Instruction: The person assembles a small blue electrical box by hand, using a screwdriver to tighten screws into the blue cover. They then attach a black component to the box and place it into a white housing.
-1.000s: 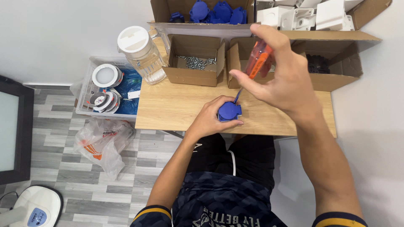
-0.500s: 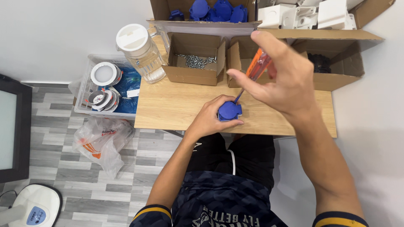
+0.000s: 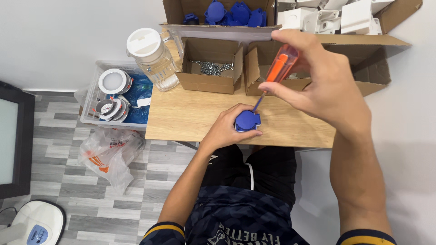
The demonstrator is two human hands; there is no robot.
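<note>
While left hand [image 3: 225, 129] pins blue plug [image 3: 247, 120] on tabletop [image 3: 190, 118], right hand [image 3: 318, 86], closed around orange screwdriver [image 3: 278, 68], should keep tip square, press down.

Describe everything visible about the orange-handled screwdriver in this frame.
The screwdriver has a translucent orange handle, plastic by the look of it, and a thin dark metal shaft. It stands tilted, handle up and away, tip down on the blue plastic part. The right hand pinches the handle between thumb and fingers; the left hand steadies the blue part on the wooden table. The tip itself is too small to make out.
</note>
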